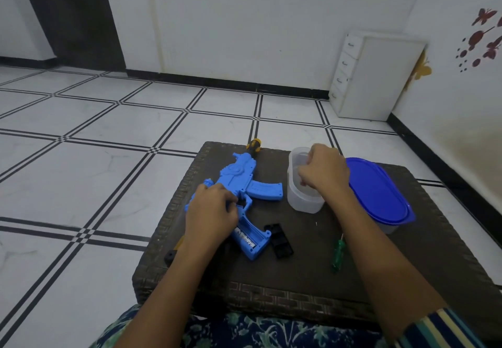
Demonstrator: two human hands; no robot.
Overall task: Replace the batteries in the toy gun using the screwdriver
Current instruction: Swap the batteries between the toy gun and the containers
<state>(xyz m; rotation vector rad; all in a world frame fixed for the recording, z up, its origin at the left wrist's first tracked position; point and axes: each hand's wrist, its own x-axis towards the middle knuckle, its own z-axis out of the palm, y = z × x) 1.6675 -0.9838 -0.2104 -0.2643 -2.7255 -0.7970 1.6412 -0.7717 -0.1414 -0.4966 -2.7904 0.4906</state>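
Left hand (212, 209) curled over the middle of the blue plastic toy gun (245, 182), holding it flat on the dark woven low table (298, 288). Right hand (323, 171) dips into the clear plastic tub (301, 202), fingers bunched; I cannot tell whether they hold anything. Gun's handle compartment lies open, a battery (245, 239) showing. Just beside it, the black plastic cover (279, 240). Nearer me, apart, the green-handled screwdriver (337, 254). Right of the tub, a blue oval lid (380, 192).
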